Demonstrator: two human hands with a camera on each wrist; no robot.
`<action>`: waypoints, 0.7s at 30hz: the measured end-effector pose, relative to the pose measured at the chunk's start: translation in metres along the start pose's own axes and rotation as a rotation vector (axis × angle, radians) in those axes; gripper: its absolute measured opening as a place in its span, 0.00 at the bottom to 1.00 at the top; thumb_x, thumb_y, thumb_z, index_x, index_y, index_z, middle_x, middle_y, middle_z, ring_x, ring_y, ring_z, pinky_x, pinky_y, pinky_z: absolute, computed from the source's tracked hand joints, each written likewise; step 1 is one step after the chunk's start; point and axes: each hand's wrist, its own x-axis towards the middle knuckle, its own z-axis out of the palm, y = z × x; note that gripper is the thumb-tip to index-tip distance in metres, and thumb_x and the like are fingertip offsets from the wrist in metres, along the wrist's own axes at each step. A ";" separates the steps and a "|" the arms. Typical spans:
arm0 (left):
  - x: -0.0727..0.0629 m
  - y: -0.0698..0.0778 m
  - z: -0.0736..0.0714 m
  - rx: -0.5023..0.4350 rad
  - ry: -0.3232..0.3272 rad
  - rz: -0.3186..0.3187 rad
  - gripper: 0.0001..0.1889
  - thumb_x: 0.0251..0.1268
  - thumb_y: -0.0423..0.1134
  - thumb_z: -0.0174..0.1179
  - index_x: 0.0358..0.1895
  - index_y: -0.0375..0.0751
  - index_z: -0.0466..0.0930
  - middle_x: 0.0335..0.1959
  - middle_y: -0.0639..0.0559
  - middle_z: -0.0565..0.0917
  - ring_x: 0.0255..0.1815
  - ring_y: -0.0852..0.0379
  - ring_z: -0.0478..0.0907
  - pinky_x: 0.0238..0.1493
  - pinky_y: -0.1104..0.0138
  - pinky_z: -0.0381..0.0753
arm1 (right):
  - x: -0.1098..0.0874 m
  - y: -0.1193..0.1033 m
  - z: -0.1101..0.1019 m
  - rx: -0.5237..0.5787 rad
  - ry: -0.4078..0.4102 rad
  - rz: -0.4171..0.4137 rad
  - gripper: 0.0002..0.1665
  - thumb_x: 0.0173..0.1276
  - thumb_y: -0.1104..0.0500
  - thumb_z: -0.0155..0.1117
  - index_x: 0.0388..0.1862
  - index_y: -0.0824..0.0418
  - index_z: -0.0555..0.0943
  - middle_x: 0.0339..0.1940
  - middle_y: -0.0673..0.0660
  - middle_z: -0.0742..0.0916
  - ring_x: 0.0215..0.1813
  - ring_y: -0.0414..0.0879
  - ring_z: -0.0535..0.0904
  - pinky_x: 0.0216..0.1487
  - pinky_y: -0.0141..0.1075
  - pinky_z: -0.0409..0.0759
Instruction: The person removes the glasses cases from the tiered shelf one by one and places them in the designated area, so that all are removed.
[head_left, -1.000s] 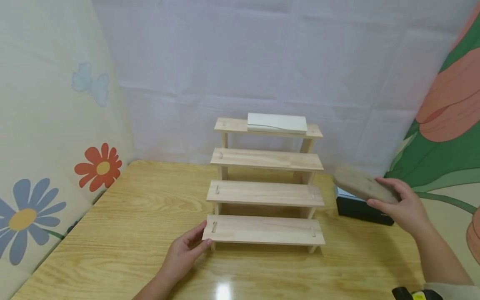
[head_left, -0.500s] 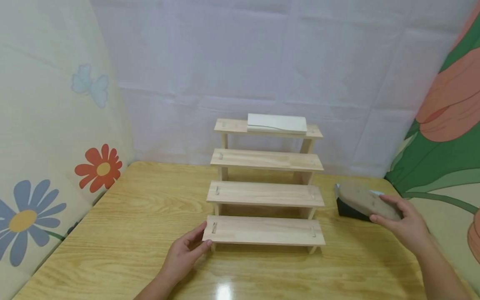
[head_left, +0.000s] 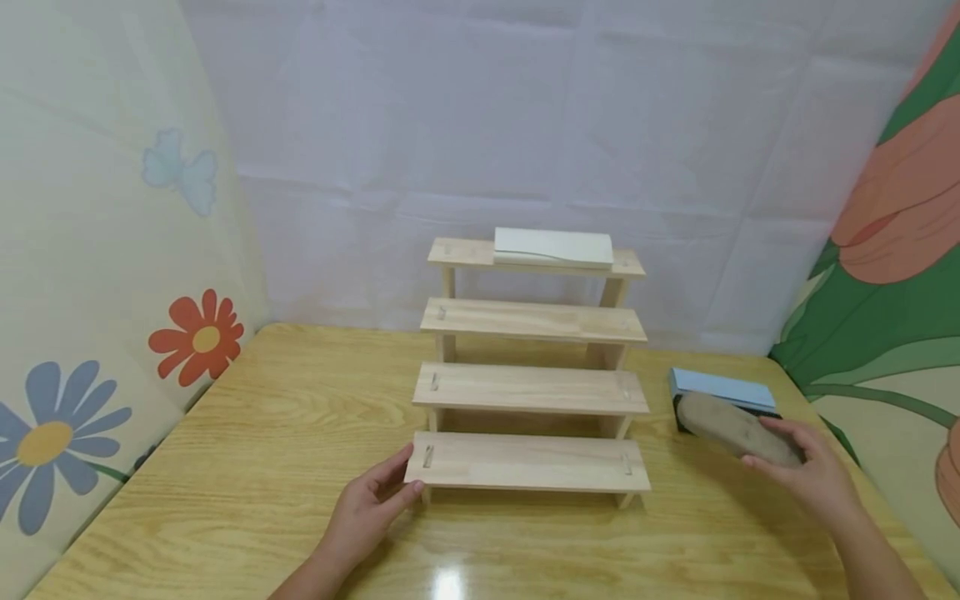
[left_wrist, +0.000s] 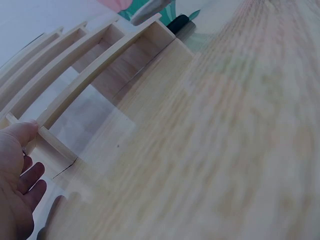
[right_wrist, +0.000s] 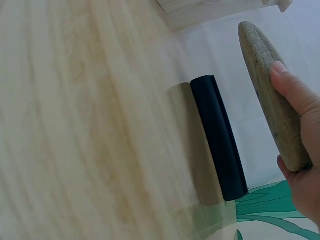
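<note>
A four-step wooden display rack (head_left: pixel 528 461) stands on the table in the head view. My left hand (head_left: pixel 367 508) holds the left end of its lowest step, thumb at the front corner; the left wrist view shows that thumb (left_wrist: pixel 22 132) on the wood. At the right, my right hand (head_left: pixel 813 475) grips one end of a beige fabric-covered case (head_left: pixel 738 429), shaped like a glasses case, tilted above the table. Behind it on the table lies a black case with a light blue top (head_left: pixel 723 387), partly hidden. In the right wrist view the black case (right_wrist: pixel 218 140) is apart from the beige case (right_wrist: pixel 272 100).
A white case with a wavy flap edge (head_left: pixel 553 247) lies on the rack's top step. The wood-grain table (head_left: pixel 315 417) runs back to a white cloth backdrop (head_left: pixel 480 125). Flower-patterned cloths (head_left: pixel 90 333) hang at both sides.
My right hand has lowered the beige case and brought it nearer to me, so the light blue top behind it now shows. My left hand and the rack have stayed put.
</note>
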 end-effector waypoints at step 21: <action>0.000 0.001 -0.001 -0.010 -0.010 -0.008 0.30 0.63 0.40 0.66 0.67 0.36 0.71 0.67 0.42 0.74 0.66 0.44 0.74 0.63 0.62 0.77 | -0.010 0.024 0.010 0.009 -0.112 0.075 0.45 0.62 0.49 0.72 0.69 0.72 0.65 0.68 0.79 0.66 0.65 0.73 0.62 0.58 0.64 0.65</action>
